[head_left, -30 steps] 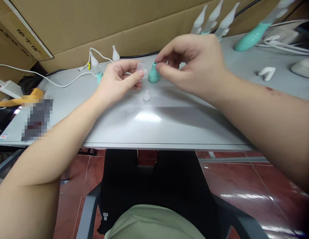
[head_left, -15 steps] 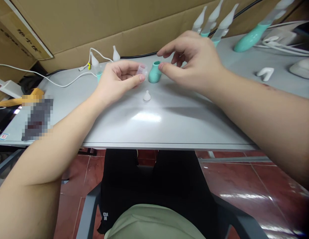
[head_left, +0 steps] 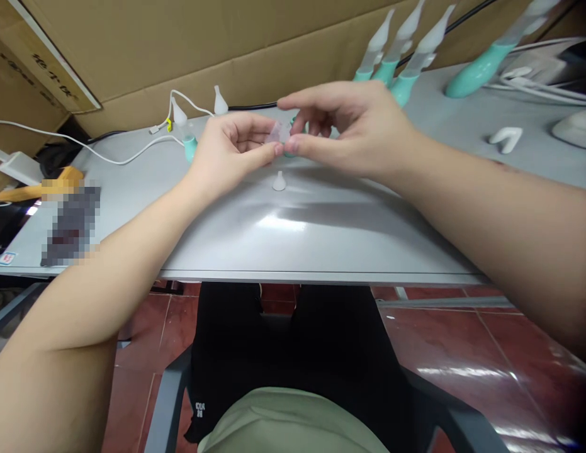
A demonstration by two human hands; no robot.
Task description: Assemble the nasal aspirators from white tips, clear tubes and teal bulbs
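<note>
Between the thumb and fingers of my left hand (head_left: 233, 141) is a small clear plastic cup (head_left: 277, 132). From the right, my right hand (head_left: 347, 123) meets it, thumb and bent fingers at the cup's right edge. Its index finger stretches out above. A teal bulb-shaped base (head_left: 289, 154) stands on the table behind the right fingers, mostly hidden. A small white cone-shaped tip (head_left: 279, 181) sits on the table just in front of both hands.
Several teal nasal-aspirator-like devices (head_left: 405, 82) with white tips stand at the back right, and another (head_left: 479, 72) leans farther right. White nozzles (head_left: 220, 100) stand at the back left near a white cable (head_left: 123, 162). A white bent piece (head_left: 506, 138) lies at right.
My right hand has moved left, from beside the teal base to the clear cup, and now covers most of the base. My left hand has shifted slightly right with the cup.
</note>
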